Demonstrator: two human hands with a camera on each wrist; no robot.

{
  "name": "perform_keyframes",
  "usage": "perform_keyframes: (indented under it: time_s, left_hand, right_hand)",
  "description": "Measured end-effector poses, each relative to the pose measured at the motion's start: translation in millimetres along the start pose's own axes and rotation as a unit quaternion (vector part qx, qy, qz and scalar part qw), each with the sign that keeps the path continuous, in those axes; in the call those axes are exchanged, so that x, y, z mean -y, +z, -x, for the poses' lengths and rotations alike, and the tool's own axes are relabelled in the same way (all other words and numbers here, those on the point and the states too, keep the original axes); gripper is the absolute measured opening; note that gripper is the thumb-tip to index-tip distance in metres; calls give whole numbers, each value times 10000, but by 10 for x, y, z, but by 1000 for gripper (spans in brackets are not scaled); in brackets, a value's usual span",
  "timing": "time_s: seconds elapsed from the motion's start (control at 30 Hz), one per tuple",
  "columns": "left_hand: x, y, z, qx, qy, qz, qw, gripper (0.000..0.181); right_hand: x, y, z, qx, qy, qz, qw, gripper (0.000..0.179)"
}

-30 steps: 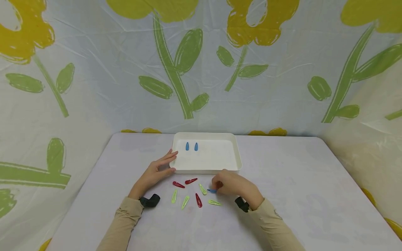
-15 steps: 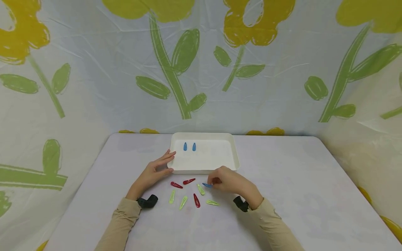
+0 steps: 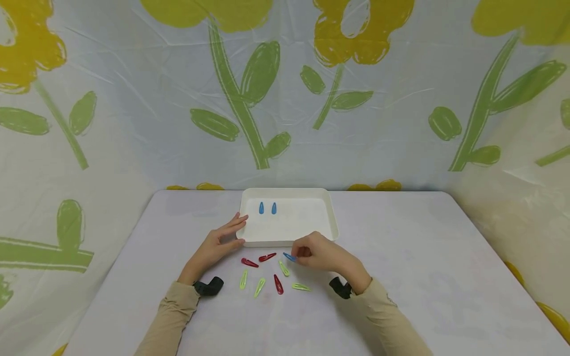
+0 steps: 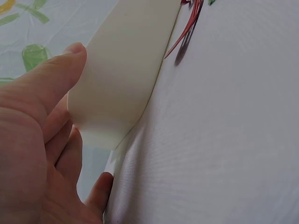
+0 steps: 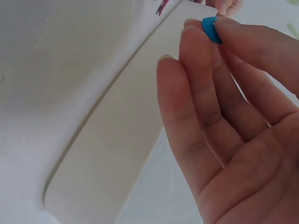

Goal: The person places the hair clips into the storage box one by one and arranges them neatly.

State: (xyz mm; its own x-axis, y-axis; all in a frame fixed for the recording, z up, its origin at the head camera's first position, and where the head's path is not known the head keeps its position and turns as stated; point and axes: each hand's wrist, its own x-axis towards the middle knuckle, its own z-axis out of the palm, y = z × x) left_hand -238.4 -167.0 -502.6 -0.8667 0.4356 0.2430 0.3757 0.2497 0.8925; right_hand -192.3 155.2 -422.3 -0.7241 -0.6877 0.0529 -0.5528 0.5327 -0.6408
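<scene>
In the head view, a white tray [image 3: 267,244] lies on the table with two blue hair clips [image 3: 273,208] side by side near its back left. My left hand [image 3: 218,245] rests at the tray's front left corner, fingers spread along the side and thumb by the front wall. In front of the tray, my right hand [image 3: 318,253] pinches a third blue hair clip [image 5: 212,30] between thumb and fingertips. The right wrist view shows that clip partly covered by the fingers. Red hair clips [image 3: 278,284] and lime green hair clips [image 3: 260,287] lie scattered between the hands.
The white table [image 3: 392,222] runs up to a flower-printed curtain [image 3: 378,148] at the back and sides. A dark band with a small device [image 3: 209,287] sits on the left wrist, and a similar one [image 3: 340,288] on the right.
My right hand has lifted the blue hair clip from beside the green ones and moved it slightly left, toward the tray's front wall. The left hand stays at the tray corner.
</scene>
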Motion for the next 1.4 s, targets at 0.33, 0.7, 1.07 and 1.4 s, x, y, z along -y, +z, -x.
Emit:
perform_keyframes:
  time_s: [0.33, 0.7, 1.07, 1.4]
  left_hand:
    - [89, -23, -12, 43, 115, 72, 9999, 57]
    - [74, -16, -6, -5, 57, 120, 9999, 57]
    - [13, -11, -1, -12, 42, 115, 9999, 56]
    - [-181, 0, 35, 12, 190, 156, 9997, 54]
  right_hand:
    - [-95, -68, -58, -126, 18, -472, 9988, 10]
    - [-109, -165, -105, -313, 119, -759, 9966, 4]
    - [-61, -255, -163, -785, 362, -947, 9917, 5]
    - [-9, -308, -239, -1221, 643, -1099, 9843, 4]
